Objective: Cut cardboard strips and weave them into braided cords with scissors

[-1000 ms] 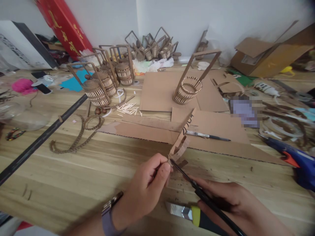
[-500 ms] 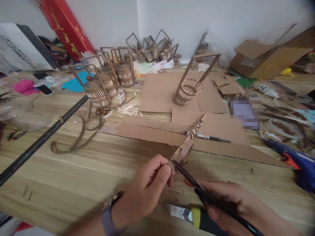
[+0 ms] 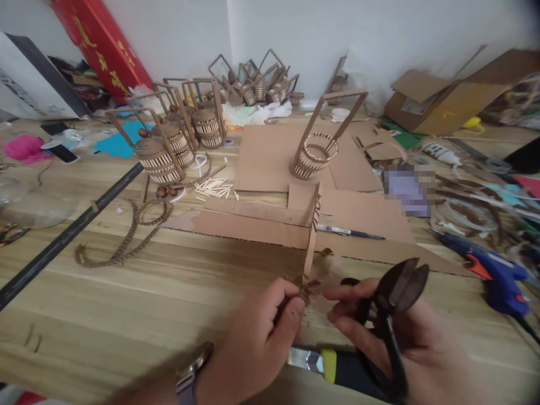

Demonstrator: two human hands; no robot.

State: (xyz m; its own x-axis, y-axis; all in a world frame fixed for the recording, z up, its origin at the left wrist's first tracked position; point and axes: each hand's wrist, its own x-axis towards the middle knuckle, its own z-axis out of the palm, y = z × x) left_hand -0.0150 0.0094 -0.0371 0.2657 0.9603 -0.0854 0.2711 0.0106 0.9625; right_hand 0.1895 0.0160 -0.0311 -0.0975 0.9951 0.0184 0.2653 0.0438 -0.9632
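Note:
A narrow cardboard strip [image 3: 313, 236] with black printing stands up from my left hand [image 3: 261, 334], its lower end pinched between thumb and fingers. Ragged brown scraps cling to that end. My right hand [image 3: 434, 343] holds dark-handled scissors [image 3: 386, 304], the short blades turned up and away from the strip. Its thumb and fingertips reach toward the strip's lower end; whether they touch it I cannot tell. Beneath my hands lies a utility knife [image 3: 333, 365] with its blade pointing left. A flat cardboard piece [image 3: 253, 228] and a pen [image 3: 354, 232] are just beyond.
A small basket [image 3: 316, 154] with a tall handle stands on a cardboard sheet [image 3: 261, 146]. Lidded baskets [image 3: 158, 160] and pale sticks [image 3: 215, 187] are at left. A long black bar [image 3: 63, 239] crosses the left side. A blue glue gun [image 3: 485, 270] lies at right.
The scissors have come away from the strip's lower end and swung upright in my right hand. The strip now stands more vertical. My right fingers have moved closer to it.

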